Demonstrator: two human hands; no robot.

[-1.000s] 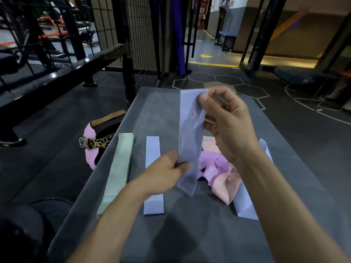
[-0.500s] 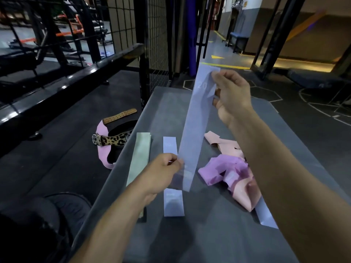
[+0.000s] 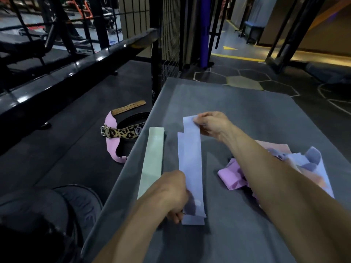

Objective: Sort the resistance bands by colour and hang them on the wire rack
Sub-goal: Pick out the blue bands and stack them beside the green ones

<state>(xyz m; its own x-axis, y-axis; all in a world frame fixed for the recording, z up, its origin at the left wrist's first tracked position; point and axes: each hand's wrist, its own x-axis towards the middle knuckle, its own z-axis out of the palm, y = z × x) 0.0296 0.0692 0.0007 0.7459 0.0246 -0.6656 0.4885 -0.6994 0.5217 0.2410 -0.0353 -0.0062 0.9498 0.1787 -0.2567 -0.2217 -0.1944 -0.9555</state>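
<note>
Table [image 3: 247, 114]: grey top, running from my near side away to the far floor; all the bands lie on it.
Wire rack [image 3: 170, 35]: black mesh panel standing upright past the table's far left corner; I see no band hanging on it.
Belts [image 3: 121, 132]: a heap on the floor left of the table, one leopard-print with a metal buckle, one pink, one tan with punched holes.
My right arm: crosses the table from near right towards the far middle, over the loose pile.
Loose pile [image 3: 235, 175]: pink, purple and pale blue bands crumpled together on the right side of the table, partly hidden by my right forearm.
Blue band [image 3: 190, 162]: long pale blue strip stretched lengthways at the table's middle, lying over a second blue band [image 3: 192, 221] whose near end and far left corner show beneath it.
Green band [image 3: 152, 160]: pale green strip lying flat, just left of the blue ones and parallel to them, not touched.
My left hand [image 3: 171, 192]: fingers curled, gripping the near end of the top blue band at its left edge.
My right hand [image 3: 211, 124]: thumb and fingertips pinched together on the far end of the same band.
</note>
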